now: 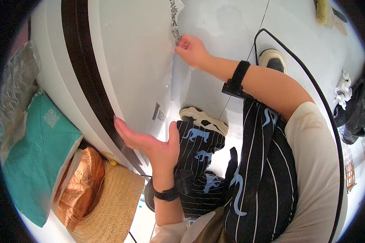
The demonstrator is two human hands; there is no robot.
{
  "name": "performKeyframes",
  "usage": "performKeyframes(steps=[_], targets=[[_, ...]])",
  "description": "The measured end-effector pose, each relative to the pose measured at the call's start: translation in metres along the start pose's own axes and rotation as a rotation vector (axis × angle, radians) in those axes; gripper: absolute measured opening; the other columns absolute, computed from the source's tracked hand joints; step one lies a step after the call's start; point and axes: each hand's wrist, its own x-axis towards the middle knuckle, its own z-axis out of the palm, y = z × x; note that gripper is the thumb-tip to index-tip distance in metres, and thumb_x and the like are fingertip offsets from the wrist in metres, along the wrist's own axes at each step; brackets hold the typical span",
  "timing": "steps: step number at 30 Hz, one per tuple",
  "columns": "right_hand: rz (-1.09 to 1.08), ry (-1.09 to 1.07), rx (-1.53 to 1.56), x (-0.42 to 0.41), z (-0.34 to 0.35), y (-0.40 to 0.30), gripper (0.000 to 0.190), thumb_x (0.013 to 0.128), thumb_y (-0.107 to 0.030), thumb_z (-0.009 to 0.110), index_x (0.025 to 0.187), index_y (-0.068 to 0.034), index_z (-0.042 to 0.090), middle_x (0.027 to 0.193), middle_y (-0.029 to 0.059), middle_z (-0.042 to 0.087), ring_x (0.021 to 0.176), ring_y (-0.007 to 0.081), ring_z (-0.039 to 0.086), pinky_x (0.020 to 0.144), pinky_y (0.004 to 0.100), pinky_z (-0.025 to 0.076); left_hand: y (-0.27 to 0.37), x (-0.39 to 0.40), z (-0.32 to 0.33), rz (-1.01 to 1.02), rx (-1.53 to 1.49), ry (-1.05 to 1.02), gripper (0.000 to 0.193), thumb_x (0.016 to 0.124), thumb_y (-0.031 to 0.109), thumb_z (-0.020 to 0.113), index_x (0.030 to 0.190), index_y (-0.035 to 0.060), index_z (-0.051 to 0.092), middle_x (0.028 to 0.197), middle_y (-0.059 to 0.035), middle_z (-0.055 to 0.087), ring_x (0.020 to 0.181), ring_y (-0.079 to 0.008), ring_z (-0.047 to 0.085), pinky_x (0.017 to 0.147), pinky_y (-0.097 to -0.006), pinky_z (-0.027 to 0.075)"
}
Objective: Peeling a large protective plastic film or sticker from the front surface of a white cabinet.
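My right hand [192,51] is closed at the lower end of a narrow strip [174,19] with dark printing on pale film. This strip runs up along the edge of a white panel [133,60], past the top of the picture. My left hand [147,142] is spread, palm up and thumb apart, with nothing in it. Its fingertips rest against a dark brown band [88,66] along the white body, which may be a cabinet or an appliance. Lower on the white panel is a small grey printed label [156,111]. Both wrists wear black straps.
At left, a teal bag [42,142], a copper-coloured foil bag [85,182] and a woven straw item [118,200] lie together beside clear plastic wrap [18,85]. A black cable [322,97] loops at right. Beyond it lies a black plastic bag [354,112] on pale floor tiles.
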Motion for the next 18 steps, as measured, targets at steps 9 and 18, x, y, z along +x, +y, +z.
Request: performKeyframes(steps=[9,18], targets=[[-0.041,0.059,0.027,0.003,-0.002,0.014,0.026,0.07,-0.021,0.064,0.086,-0.003,0.056,0.076,0.0094,0.059,0.066,0.0186,0.056,0.061,0.0298,0.046,0.0,0.0,0.002,0.008,-0.002,0.005,0.103,0.061,0.026,0.07,0.132,-0.0063,0.003,0.135,-0.0277,0.009,0.125,-0.0399,0.013,0.102,-0.0473,0.01],[0.234,-0.032,0.018,-0.009,0.003,-0.011,0.023,0.071,-0.024,0.067,0.073,-0.001,0.063,0.068,0.0108,0.062,0.064,0.0193,0.059,0.056,0.0305,0.046,-0.001,0.001,0.002,0.01,0.042,0.007,0.103,0.062,0.027,0.07,0.132,-0.0063,0.002,0.135,-0.0282,0.009,0.125,-0.0401,0.012,0.102,-0.0475,0.01]])
